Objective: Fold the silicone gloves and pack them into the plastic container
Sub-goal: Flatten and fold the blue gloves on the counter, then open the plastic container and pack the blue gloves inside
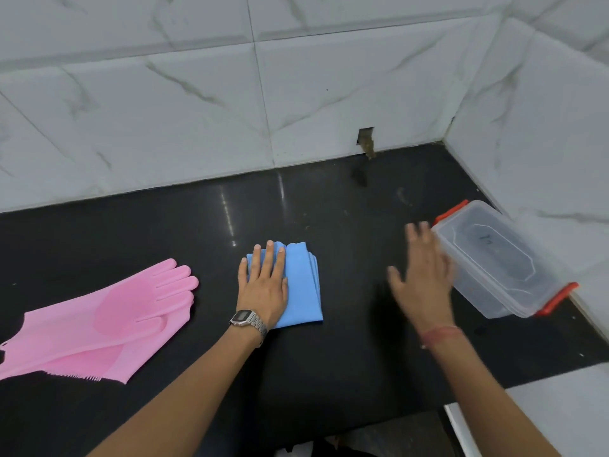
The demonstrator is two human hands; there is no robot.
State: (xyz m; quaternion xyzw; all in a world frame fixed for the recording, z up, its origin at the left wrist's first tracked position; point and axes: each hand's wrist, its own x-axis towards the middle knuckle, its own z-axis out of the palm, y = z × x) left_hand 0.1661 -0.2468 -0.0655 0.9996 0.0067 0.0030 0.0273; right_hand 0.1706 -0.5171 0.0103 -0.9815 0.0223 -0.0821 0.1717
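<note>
A folded blue silicone glove [304, 288] lies mid-counter. My left hand [263, 285], wearing a metal watch, rests flat on its left half, fingers spread, pressing it down. A pair of pink silicone gloves [99, 321] lies unfolded and stacked at the left, fingers pointing right. The clear plastic container [501, 258] with orange-red clips stands at the right, without a lid on it and with nothing visible inside. My right hand [425, 275] hovers blurred beside the container's left wall, fingers apart and holding nothing; whether it touches the wall I cannot tell.
The black counter [329, 357] meets white marble-tiled walls [296, 94] at the back and right. A small hole [366, 140] sits in the back wall near the counter. A white surface [566, 407] adjoins the counter at the lower right.
</note>
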